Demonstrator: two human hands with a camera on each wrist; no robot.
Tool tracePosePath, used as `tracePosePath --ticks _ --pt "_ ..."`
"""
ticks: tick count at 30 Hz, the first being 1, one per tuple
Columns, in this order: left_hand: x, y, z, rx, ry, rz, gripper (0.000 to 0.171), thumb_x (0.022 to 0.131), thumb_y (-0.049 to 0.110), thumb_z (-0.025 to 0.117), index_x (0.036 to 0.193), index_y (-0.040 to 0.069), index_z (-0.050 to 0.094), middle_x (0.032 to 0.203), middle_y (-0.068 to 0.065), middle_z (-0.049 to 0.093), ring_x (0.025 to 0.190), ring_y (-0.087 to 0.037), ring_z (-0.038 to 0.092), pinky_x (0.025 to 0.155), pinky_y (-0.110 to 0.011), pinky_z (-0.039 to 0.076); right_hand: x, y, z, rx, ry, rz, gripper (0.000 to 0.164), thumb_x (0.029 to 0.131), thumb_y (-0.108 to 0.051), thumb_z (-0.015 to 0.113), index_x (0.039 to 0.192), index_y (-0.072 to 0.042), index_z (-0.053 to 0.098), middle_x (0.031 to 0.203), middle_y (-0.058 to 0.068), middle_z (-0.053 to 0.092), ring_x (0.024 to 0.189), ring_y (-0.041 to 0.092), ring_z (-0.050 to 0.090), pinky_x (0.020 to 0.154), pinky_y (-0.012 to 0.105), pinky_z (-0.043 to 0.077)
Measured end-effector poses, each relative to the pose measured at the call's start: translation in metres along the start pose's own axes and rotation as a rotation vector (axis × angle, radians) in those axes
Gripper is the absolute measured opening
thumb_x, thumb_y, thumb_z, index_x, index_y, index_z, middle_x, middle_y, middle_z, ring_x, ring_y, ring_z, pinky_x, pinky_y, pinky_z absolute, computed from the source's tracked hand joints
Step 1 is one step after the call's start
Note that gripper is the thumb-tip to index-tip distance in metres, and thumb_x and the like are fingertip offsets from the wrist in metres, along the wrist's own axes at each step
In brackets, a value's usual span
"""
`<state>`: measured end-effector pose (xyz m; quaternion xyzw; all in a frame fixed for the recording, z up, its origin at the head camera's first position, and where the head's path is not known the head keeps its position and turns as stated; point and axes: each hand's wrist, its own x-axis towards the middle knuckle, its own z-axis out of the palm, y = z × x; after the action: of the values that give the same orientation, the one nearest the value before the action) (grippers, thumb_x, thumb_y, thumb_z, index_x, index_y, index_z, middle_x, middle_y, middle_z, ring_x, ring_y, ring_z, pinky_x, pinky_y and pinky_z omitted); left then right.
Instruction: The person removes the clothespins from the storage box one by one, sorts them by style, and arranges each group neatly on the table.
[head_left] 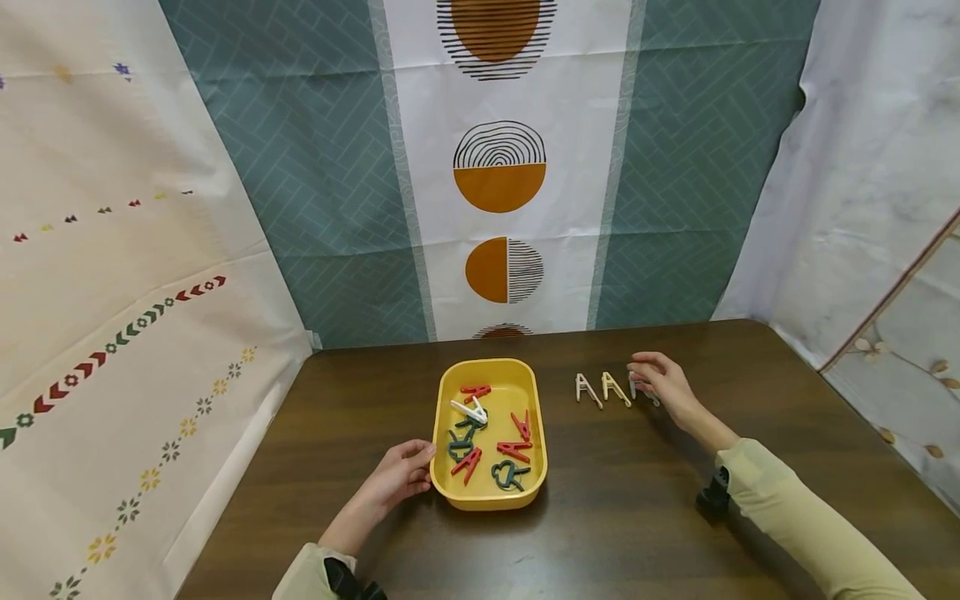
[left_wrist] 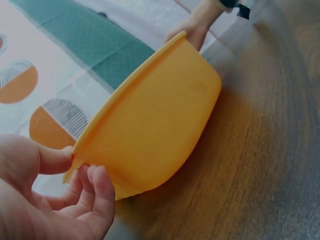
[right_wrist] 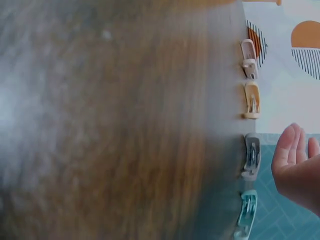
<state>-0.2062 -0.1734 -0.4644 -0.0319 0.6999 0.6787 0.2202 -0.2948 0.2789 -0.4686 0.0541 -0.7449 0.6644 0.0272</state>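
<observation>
My left hand (head_left: 397, 477) pinches the left rim of a yellow plastic tub (head_left: 491, 504), thumb on the rim and fingers curled below it in the left wrist view. Inside the tub lie several red clothespins (head_left: 514, 451), several dark green clips (head_left: 509, 475) and a white clothespin (head_left: 470, 409). To the right, my right hand (head_left: 667, 387) hovers over a row of clothespins, fingers relaxed and holding nothing. In that row are a whitish clothespin (head_left: 587, 390), a yellow one (head_left: 616, 389) and a partly covered grey one (head_left: 642, 388). A teal clothespin (right_wrist: 246, 215) shows only in the right wrist view.
All of this stands on a dark brown wooden table (head_left: 600, 533). A patterned curtain (head_left: 499, 267) hangs behind its far edge, with pale cloths on the left (head_left: 135, 250) and right (head_left: 877, 167).
</observation>
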Motion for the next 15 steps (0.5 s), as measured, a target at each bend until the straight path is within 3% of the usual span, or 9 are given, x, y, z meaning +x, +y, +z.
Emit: tracePosePath --ticks 8,15 --pt "0.001 0.001 -0.001 0.006 -0.004 0.005 0.041 0.092 0.026 0.053 0.117 -0.006 0.042 0.074 0.002 0.054 0.063 -0.007 0.052 0.062 -0.022 0.047 0.001 -0.001 0.009 0.058 -0.058 -0.065 0.030 0.094 -0.020 0.050 0.118 -0.004 0.046 0.102 -0.006 0.065 0.088 0.011 0.062 0.080 0.028 0.051" --pt "0.002 0.000 -0.001 -0.001 0.000 0.005 0.043 0.091 0.027 0.055 0.116 -0.006 0.043 0.074 0.001 0.054 0.064 -0.007 0.053 0.062 -0.023 0.048 0.002 -0.005 0.021 0.098 -0.082 -0.166 0.022 0.094 -0.013 0.049 0.116 -0.008 0.047 0.102 -0.004 0.066 0.087 0.009 0.063 0.078 0.026 0.051"
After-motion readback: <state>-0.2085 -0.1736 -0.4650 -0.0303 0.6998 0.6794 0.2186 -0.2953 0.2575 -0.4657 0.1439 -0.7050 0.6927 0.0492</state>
